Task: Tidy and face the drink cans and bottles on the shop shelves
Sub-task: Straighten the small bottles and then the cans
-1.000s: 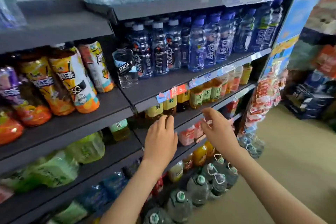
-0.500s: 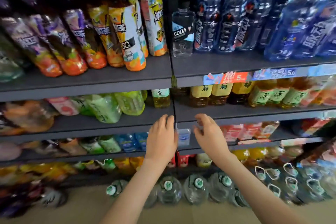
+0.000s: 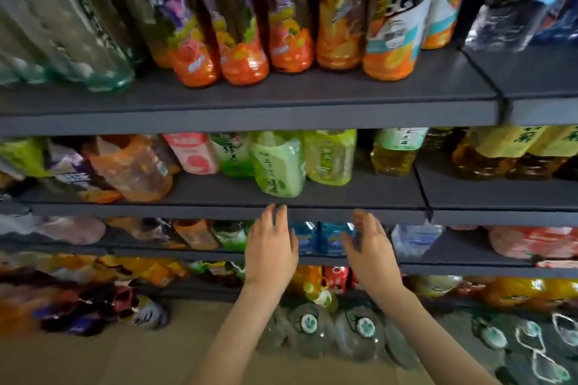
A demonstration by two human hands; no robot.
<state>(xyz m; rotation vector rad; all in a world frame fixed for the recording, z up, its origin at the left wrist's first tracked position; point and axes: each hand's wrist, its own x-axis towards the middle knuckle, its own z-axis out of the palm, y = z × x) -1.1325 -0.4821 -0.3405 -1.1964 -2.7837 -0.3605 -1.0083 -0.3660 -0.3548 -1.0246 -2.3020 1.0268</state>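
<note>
1. Two bare hands reach toward dark grey shop shelves that are full of drink bottles; the picture is blurred, so most labels cannot be read.
2. At the far left of the top shelf (image 3: pixel 250 100) stand clear greenish bottles (image 3: pixel 62 40), and just beside them a row of tall bottles with purple and orange labels (image 3: pixel 219 50), then orange and white ones (image 3: pixel 391 40).
3. On the middle shelf (image 3: pixel 344 194), a big orange bottle (image 3: pixel 134 169) stands at the left, then a pink carton (image 3: pixel 194 156), then light green bottles (image 3: pixel 280 166) close to the front edge, and a yellow tea bottle (image 3: pixel 394 153) further right.
4. The left hand (image 3: pixel 270 250) is raised in front of the third shelf, the fingers (image 3: pixel 275 216) stretched out and released, the tips level with the front edge of the middle shelf; it holds nothing.
5. Between the two hands, blue bottles (image 3: pixel 322 237) stand on the third shelf.
6. The right hand (image 3: pixel 370 247) is near the blue bottles, the fingers loosely curved and released; whether they touch a bottle I cannot tell.
7. Below, on the floor, large water jugs with green caps (image 3: pixel 364 327) stand together under the forearms, and more lie to the right.
</note>
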